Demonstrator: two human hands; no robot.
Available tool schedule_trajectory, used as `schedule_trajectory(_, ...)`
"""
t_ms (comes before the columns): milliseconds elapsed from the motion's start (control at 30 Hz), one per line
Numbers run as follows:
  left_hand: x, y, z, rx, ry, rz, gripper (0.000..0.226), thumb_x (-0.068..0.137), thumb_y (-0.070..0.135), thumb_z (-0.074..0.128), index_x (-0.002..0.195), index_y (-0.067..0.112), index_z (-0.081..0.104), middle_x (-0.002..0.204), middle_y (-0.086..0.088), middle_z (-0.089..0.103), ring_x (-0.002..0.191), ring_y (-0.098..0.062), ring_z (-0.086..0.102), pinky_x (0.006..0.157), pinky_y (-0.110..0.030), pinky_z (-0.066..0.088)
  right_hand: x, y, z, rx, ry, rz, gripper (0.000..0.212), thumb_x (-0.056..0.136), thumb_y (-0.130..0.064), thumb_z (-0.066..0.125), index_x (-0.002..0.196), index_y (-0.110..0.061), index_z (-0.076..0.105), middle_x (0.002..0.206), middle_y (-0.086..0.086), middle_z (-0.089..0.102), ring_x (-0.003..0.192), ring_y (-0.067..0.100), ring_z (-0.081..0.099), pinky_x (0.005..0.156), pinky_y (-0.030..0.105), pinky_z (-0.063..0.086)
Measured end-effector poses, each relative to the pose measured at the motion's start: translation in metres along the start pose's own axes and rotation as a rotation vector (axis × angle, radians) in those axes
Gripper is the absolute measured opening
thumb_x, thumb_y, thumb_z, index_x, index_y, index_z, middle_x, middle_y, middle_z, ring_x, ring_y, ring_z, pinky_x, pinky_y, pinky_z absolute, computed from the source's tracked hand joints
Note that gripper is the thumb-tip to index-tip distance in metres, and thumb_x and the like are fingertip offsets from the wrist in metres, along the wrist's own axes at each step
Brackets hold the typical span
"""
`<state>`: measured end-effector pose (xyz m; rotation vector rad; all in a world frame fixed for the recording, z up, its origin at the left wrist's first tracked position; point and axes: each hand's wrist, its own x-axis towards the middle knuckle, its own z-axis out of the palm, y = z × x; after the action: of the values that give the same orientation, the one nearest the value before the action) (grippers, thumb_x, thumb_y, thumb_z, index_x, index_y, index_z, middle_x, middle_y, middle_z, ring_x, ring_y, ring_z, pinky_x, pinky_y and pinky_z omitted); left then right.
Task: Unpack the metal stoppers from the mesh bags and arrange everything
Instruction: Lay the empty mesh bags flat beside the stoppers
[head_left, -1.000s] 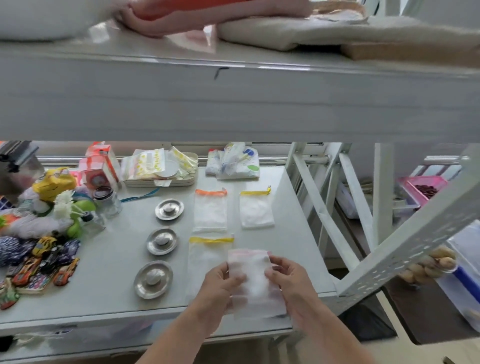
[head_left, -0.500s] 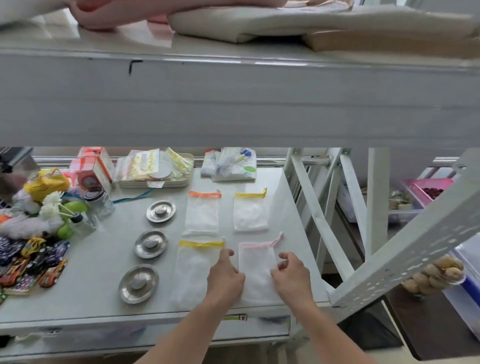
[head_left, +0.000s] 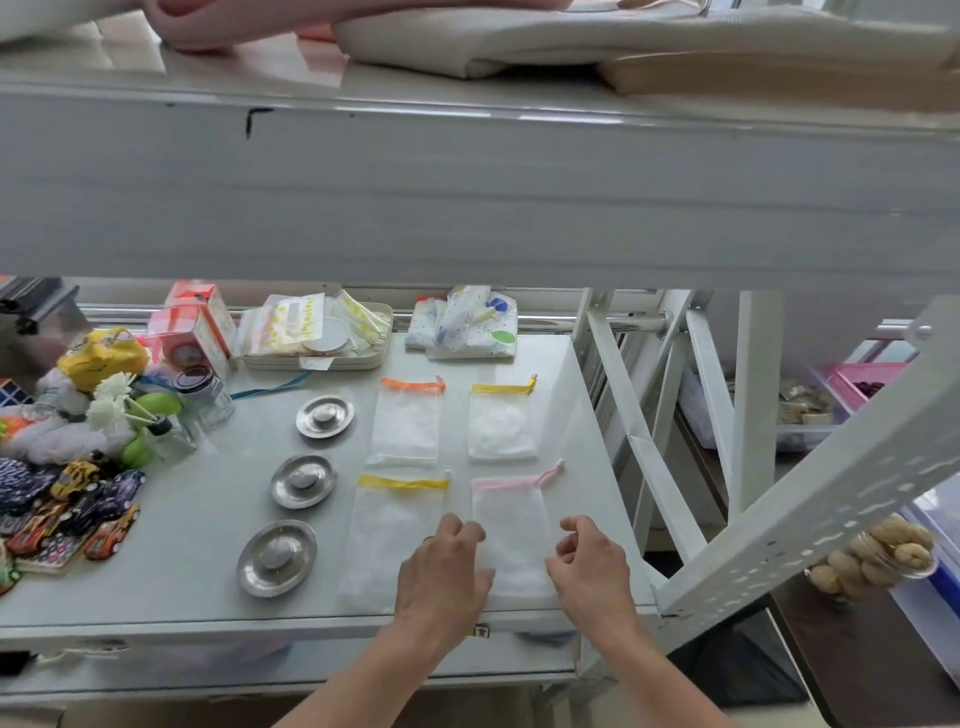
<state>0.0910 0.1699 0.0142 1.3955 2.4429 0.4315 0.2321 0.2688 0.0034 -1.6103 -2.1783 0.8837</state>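
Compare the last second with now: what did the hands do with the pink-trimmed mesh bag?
Both hands laid the pink-trimmed bag flat on the table, beside the near yellow-trimmed bag, then let go; left hand and right hand now sit at its edges. The three stoppers and other bags stayed put.

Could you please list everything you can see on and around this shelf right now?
metal stoppers: three, silver, in a column left of the bags
mesh bags: four, white, flat in a two-by-two grid; orange-trimmed, yellow-trimmed, yellow-trimmed, pink-trimmed
toy cars: several, mixed colours, left edge
glass jar: one, clear with dark lid, back left
tray of packets: one, cream, at the back
patterned packets: a pile, white, back right
shelf: grey-white, bears all this
left hand: open, on the near bags
right hand: open, at the pink-trimmed bag's edge
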Motion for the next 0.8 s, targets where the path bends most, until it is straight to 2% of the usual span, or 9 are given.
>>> schedule_trajectory(200,0.002,-0.001,0.004,0.001,-0.004,0.003,0.035,0.097,0.038,0.051,0.130,0.027,0.058,0.128,0.007,0.054,0.103,-0.021,0.067,0.080,-0.030,0.048,0.001,0.004,-0.001,-0.048,-0.044,-0.013,0.044,0.084,-0.014,0.067,0.126,-0.014,0.058,0.091,-0.006,0.063,0.086,0.012,0.062,0.084,0.030,0.053)
schedule_trajectory(300,0.023,-0.010,-0.014,-0.041,0.112,-0.044,0.032,0.097,0.036,0.051,0.127,0.028,0.060,0.130,0.006,0.057,0.109,-0.020,0.064,0.082,-0.033,0.048,0.010,0.002,-0.005,-0.122,-0.022,-0.056,0.044,0.086,-0.019,0.064,0.129,-0.014,0.057,0.106,-0.002,0.062,0.096,0.014,0.060,0.087,0.029,0.051)
schedule_trajectory(400,0.067,-0.043,-0.038,0.007,0.182,-0.116,0.036,0.096,0.029,0.051,0.131,0.027,0.061,0.135,-0.001,0.057,0.122,-0.025,0.055,0.092,-0.039,0.048,0.038,-0.013,-0.007,-0.156,0.031,-0.192,0.045,0.090,-0.023,0.061,0.135,-0.017,0.056,0.125,0.001,0.059,0.114,0.019,0.056,0.096,0.029,0.048)
schedule_trajectory(467,0.095,-0.066,-0.047,0.101,0.112,-0.126,0.044,0.097,0.028,0.048,0.140,0.026,0.055,0.149,-0.006,0.049,0.132,-0.030,0.047,0.106,-0.041,0.041,0.062,-0.031,-0.004,-0.178,-0.025,-0.272,0.046,0.094,-0.026,0.058,0.140,-0.019,0.053,0.140,0.003,0.052,0.125,0.023,0.050,0.104,0.033,0.044)
schedule_trajectory(567,0.121,-0.083,-0.048,0.149,-0.104,-0.125,0.052,0.101,0.034,0.039,0.154,0.032,0.037,0.168,-0.009,0.021,0.152,-0.034,0.023,0.120,-0.045,0.024,0.095,-0.056,0.004,-0.331,-0.190,-0.321,0.054,0.098,-0.034,0.049,0.151,-0.026,0.039,0.161,0.007,0.029,0.142,0.029,0.035,0.117,0.040,0.031)
schedule_trajectory(667,0.131,-0.084,-0.043,0.138,-0.232,-0.134,0.055,0.103,0.036,0.033,0.157,0.036,0.029,0.172,-0.007,0.009,0.155,-0.038,0.010,0.123,-0.047,0.016,0.114,-0.067,0.007,-0.458,-0.308,-0.290,0.059,0.098,-0.040,0.044,0.154,-0.030,0.031,0.167,0.009,0.016,0.147,0.031,0.027,0.118,0.043,0.026)
schedule_trajectory(800,0.134,-0.079,-0.036,0.125,-0.252,-0.117,0.055,0.103,0.035,0.029,0.158,0.037,0.027,0.172,-0.005,0.010,0.156,-0.039,0.007,0.124,-0.047,0.012,0.116,-0.064,0.011,-0.504,-0.346,-0.286,0.057,0.099,-0.044,0.042,0.153,-0.029,0.034,0.166,0.007,0.017,0.149,0.029,0.022,0.118,0.043,0.025)
